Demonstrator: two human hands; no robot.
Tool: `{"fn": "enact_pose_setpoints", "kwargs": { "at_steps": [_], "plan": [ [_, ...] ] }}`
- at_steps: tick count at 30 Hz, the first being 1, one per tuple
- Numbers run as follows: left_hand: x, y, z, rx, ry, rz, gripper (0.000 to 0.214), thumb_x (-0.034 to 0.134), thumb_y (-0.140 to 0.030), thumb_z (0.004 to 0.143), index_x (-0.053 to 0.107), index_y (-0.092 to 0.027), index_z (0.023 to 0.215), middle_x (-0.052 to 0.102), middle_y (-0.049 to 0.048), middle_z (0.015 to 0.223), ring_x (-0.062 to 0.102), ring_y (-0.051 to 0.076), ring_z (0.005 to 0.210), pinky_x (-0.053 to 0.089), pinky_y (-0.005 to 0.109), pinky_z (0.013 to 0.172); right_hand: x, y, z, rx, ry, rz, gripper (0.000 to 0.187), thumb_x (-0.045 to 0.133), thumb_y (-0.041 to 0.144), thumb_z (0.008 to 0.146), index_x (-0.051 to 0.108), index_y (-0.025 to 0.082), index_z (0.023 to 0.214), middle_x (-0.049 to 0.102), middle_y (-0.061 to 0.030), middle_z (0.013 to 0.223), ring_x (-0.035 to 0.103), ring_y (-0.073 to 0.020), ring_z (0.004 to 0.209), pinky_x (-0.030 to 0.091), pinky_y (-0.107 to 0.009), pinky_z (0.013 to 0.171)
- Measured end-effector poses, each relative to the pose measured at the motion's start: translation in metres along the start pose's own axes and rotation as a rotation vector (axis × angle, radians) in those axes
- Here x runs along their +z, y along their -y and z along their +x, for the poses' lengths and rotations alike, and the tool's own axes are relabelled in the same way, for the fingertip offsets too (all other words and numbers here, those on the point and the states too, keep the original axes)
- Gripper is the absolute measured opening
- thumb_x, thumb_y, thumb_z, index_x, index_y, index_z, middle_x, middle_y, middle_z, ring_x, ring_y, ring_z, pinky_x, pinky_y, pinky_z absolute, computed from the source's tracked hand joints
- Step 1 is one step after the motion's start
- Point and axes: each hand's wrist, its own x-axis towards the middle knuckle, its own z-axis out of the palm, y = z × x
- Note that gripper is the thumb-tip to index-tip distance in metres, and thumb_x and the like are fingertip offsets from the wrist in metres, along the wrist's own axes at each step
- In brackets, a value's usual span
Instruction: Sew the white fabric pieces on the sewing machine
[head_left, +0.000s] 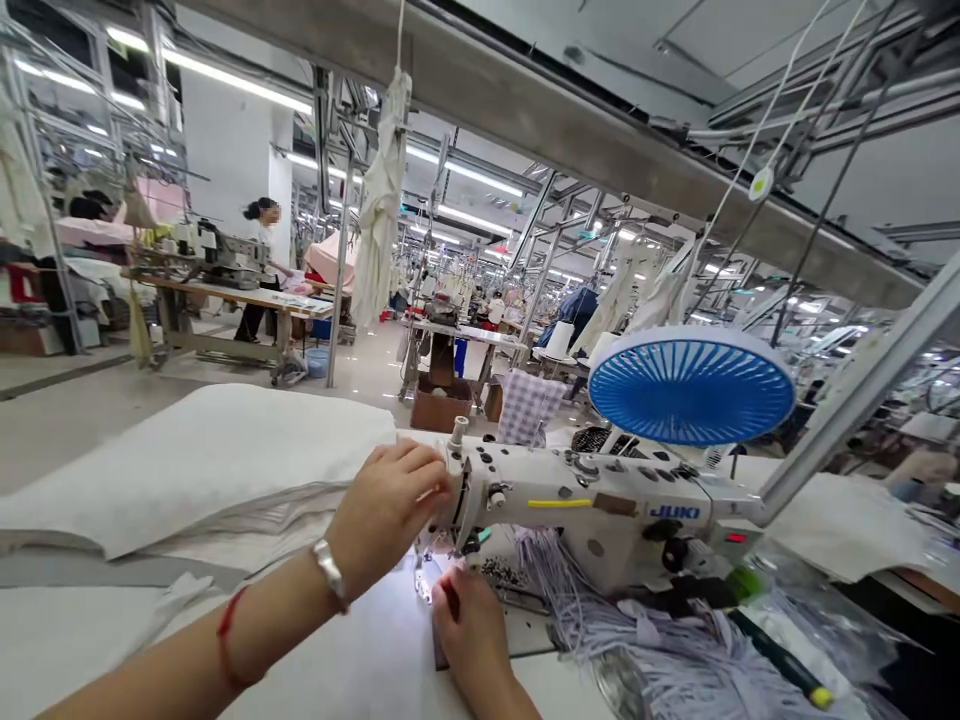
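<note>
Apparently the work was at the needle end: the left hand [386,510] lay curled over the front of the Juki sewing machine head [592,505], and I could not tell whether that grip held anything. The right hand [471,632] sat lower, just in front of the needle area, its fingers drawn narrow and touching a dark strip [440,645], though whether they pinched it was hidden. The step in hand looked like close adjustment under a small bright lamp [429,585], and it seemed to call for both hands staying tight around the needle.

Counted outward from the machine, there were two hands and one machine. A silver bangle [331,575] and a red cord [229,640] circled the left wrist. One heap of pale lilac cords [592,605] lay just right of the needle area on the white surface [360,670], below the machine head. One folded stack of white fabric [187,470] rested left of the machine, and one blue fan [691,400] stood behind it. Well beyond the machine, one co-worker [259,250] stood at another sewing surface.
</note>
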Motion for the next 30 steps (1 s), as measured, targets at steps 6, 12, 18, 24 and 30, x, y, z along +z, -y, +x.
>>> {"fn": "enact_pose_setpoints", "kwargs": {
  "at_steps": [6, 12, 18, 24, 30],
  "plan": [
    [0.003, -0.007, -0.107, 0.321, 0.587, 0.040, 0.018, 0.055, -0.007, 0.079, 0.048, -0.021, 0.071, 0.064, -0.0033, 0.067, 0.054, 0.014, 0.060, 0.038, 0.027, 0.059, -0.039, 0.039, -0.019, 0.199, 0.211, 0.865, 0.039, 0.042, 0.050, 0.092, 0.056, 0.021, 0.114, 0.065, -0.0110, 0.102, 0.061, -0.0210, 0.087, 0.043, -0.025, 0.056],
    [0.018, 0.004, -0.116, -0.091, 0.510, 0.035, 0.022, 0.044, -0.023, 0.092, 0.058, -0.022, 0.076, 0.067, -0.0020, 0.069, 0.059, 0.014, 0.060, 0.036, 0.025, 0.054, -0.041, 0.072, -0.026, -0.270, 0.012, 0.371, 0.030, 0.032, 0.020, 0.093, 0.061, 0.019, 0.104, 0.062, -0.0028, 0.068, 0.056, -0.0158, 0.060, 0.039, -0.025, 0.054],
    [0.015, 0.009, -0.021, -0.433, 0.552, 0.162, 0.037, 0.051, -0.051, 0.084, 0.061, -0.021, 0.064, 0.066, 0.0019, 0.064, 0.058, 0.018, 0.059, 0.027, 0.027, 0.051, -0.016, 0.054, -0.016, -0.383, -0.024, -0.209, 0.037, 0.037, 0.001, 0.076, 0.063, 0.019, 0.095, 0.064, -0.0009, 0.065, 0.058, -0.0181, 0.060, 0.037, -0.028, 0.052],
    [0.043, 0.011, -0.016, -0.477, 0.628, 0.224, 0.049, 0.046, -0.057, 0.082, 0.061, -0.020, 0.054, 0.065, 0.0068, 0.058, 0.059, 0.022, 0.057, 0.022, 0.028, 0.050, -0.030, 0.026, -0.010, -0.344, 0.164, -0.322, 0.037, 0.043, -0.003, 0.071, 0.065, 0.019, 0.092, 0.067, -0.0031, 0.069, 0.061, -0.0190, 0.068, 0.039, -0.026, 0.058],
    [0.039, 0.021, -0.038, -0.532, 0.653, 0.245, 0.036, 0.038, -0.042, 0.086, 0.064, -0.023, 0.071, 0.068, 0.0027, 0.066, 0.060, 0.021, 0.062, 0.027, 0.028, 0.054, -0.044, -0.006, 0.012, 0.096, 0.326, 0.227, 0.023, 0.041, 0.014, 0.082, 0.062, 0.019, 0.085, 0.061, 0.0015, 0.063, 0.056, -0.0141, 0.057, 0.038, -0.022, 0.054]
  ]
}}
